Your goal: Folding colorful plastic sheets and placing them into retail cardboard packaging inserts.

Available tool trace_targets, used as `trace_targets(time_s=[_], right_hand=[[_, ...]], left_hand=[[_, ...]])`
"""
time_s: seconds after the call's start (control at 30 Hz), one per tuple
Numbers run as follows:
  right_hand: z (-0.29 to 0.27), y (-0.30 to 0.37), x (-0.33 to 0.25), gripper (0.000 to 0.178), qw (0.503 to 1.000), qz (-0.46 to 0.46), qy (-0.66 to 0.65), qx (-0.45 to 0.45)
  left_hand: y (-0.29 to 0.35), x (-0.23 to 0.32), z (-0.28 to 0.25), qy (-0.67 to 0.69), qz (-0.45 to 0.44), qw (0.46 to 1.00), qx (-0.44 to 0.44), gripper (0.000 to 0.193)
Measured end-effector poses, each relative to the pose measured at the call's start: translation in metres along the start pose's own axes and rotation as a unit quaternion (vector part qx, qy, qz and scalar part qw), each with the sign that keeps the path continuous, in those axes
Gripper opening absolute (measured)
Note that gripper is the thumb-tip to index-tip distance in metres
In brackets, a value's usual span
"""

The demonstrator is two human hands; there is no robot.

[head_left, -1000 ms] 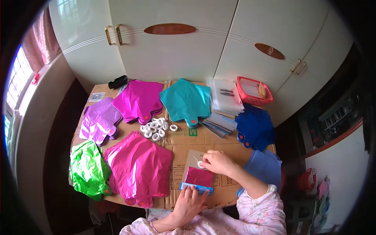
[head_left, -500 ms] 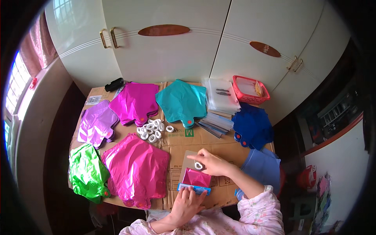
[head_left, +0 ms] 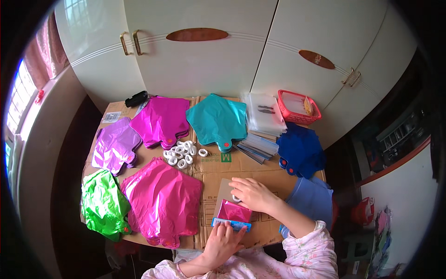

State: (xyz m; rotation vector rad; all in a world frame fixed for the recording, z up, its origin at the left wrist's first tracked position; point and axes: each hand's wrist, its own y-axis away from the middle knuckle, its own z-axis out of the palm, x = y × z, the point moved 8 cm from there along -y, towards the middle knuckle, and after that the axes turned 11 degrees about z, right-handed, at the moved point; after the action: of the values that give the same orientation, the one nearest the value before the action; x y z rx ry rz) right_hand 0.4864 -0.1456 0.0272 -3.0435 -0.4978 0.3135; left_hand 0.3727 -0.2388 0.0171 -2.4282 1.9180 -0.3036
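In front of me lies a small clear packet with a blue header strip, a folded pink foil sheet and a grey-brown card extending beyond it. My left hand rests its fingertips on the near edge of the blue strip, thumb apart to the right. Over the card, my right hand lies palm down with fingers stretched leftward. A white ribbon coil shows partly under its palm; the rest is hidden. More white ribbon coils are heaped farther left.
Around the cardboard-covered table lie foil stacks: hot pink, green, lilac, magenta, teal, dark blue and light blue. Clear bags and a red basket stand at the back right.
My right hand has flattened from a pointing pose and now covers much of the ribbon coil. My left hand stays on the blue strip. The view has shifted slightly.
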Motion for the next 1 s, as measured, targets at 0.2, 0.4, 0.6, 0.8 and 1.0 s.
trace_targets(time_s=[0.2, 0.4, 0.6, 0.8, 1.0], right_hand=[[0.015, 0.004, 0.008, 0.025, 0.988, 0.066, -0.114, -0.076], [0.022, 0.003, 0.009, 0.019, 0.954, 0.087, -0.264, -0.113], [0.024, 0.007, 0.004, 0.02, 0.925, 0.099, -0.336, -0.147], [0.039, 0.012, 0.01, 0.02, 0.884, 0.168, -0.393, -0.191], [0.058, 0.014, 0.027, 0.023, 0.829, 0.242, -0.448, -0.232]], left_hand=[[0.001, 0.0, 0.0, 0.002, 0.0, 1.0, -0.004, 0.071], [0.003, -0.001, 0.008, -0.014, -0.007, 1.0, -0.001, 0.065], [0.001, 0.001, 0.003, 0.002, -0.008, 1.0, -0.012, 0.071], [0.002, 0.001, 0.004, 0.003, -0.007, 1.0, -0.009, 0.072], [0.002, 0.001, 0.006, -0.037, 0.0, 0.999, -0.002, 0.065]])
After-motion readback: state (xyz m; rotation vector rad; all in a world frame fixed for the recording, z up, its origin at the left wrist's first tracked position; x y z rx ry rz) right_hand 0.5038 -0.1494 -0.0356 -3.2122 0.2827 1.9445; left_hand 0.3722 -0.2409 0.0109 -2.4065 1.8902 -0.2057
